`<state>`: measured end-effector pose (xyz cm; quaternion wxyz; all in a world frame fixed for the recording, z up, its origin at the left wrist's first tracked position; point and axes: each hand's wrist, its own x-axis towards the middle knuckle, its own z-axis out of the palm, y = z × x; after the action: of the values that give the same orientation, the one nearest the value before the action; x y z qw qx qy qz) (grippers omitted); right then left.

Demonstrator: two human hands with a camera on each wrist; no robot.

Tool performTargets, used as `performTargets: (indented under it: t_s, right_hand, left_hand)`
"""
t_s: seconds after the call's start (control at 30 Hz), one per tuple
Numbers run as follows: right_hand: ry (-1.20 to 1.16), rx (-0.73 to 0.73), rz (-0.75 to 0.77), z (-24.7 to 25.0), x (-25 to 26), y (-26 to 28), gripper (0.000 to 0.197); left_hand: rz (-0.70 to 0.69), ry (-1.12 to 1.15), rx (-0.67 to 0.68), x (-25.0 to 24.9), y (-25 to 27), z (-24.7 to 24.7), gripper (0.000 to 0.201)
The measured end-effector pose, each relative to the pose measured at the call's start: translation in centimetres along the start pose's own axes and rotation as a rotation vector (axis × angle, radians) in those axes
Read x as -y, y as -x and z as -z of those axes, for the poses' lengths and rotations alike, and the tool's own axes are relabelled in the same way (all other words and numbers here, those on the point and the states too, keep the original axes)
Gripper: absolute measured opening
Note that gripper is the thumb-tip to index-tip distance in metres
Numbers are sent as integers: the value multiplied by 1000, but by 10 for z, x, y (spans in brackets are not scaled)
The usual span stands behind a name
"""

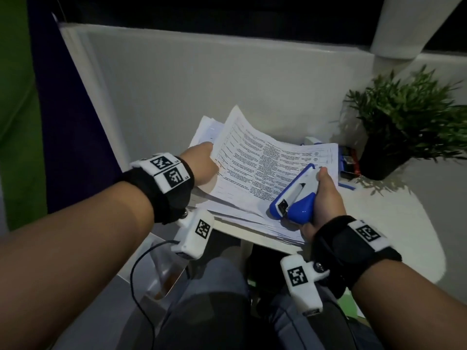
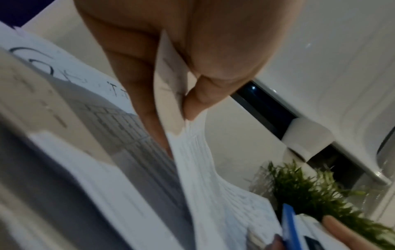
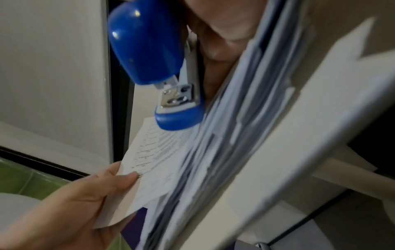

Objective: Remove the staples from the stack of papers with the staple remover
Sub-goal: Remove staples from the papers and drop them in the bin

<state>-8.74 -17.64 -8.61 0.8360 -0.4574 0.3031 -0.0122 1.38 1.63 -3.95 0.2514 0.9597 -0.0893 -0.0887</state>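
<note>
**Top sheets pinched up, blue tool gripped over the stack**

Stack of papers point(image 1: 242, 205) lies on the near part of the white worktop point(image 1: 394, 223), edges fanned and uneven. Thin printed sheets: light, floppy, easy to tear, so best held at a corner or edge close to a staple. No staple is visible in any view.

Left hand point(image 1: 202, 168) pinches the left edge of the top printed sheets point(image 1: 265, 162) between thumb and fingers; the sheets curl up off the stack, bowed. The left wrist view shows the pinch clearly, the paper creasing at the fingertip point(image 2: 192, 108).

Right hand point(image 1: 326, 198) is wrapped round the staple remover point(image 1: 293, 195), a blue and white plastic stapler-shaped tool with a rounded glossy top and a metal plate at its nose. It looks rigid, smooth and maybe slippery, so a full grip round the body suits. Its nose hangs over the stack's near edge; contact is unclear.

Potted plant point(image 1: 406, 122) in a dark pot stands on the right, well apart. Small blue and red items point(image 1: 348, 160) lie beyond the papers.
</note>
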Motion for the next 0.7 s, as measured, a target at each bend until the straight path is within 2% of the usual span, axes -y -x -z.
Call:
performTargets:
  t_s: [0.07, 0.17, 0.3, 0.37, 0.47, 0.53, 0.57, 0.63, 0.7]
  right_hand:
    - [-6, 16, -5, -2, 3, 5, 55]
    - [-19, 37, 22, -2, 15, 15, 58]
    - [-128, 163, 162, 8, 35, 26, 65]
    - [-124, 214, 229, 14, 45, 31, 77]
    - [-128, 214, 334, 23, 59, 28, 119]
    - [-150, 196, 424, 25, 66, 25, 127]
    - [-136, 186, 460, 23, 68, 26, 121]
    - [-51, 170, 508, 17, 70, 32, 90]
    - [115, 166, 491, 13, 69, 37, 61]
  left_hand:
    - [-32, 142, -35, 2, 6, 0, 27]
    - [-97, 418, -109, 7, 22, 10, 32]
    - [-181, 564, -181, 14, 48, 29, 31]
    - [-227, 562, -241, 17, 60, 41, 26]
    - [-250, 522, -358, 19, 67, 57, 13]
    - [-240, 550, -387, 20, 68, 61, 4]
    - [-243, 579, -379, 20, 67, 60, 3]
    - [-256, 618, -333, 18, 67, 55, 9]
    - [-275, 653, -262, 17, 67, 46, 14]
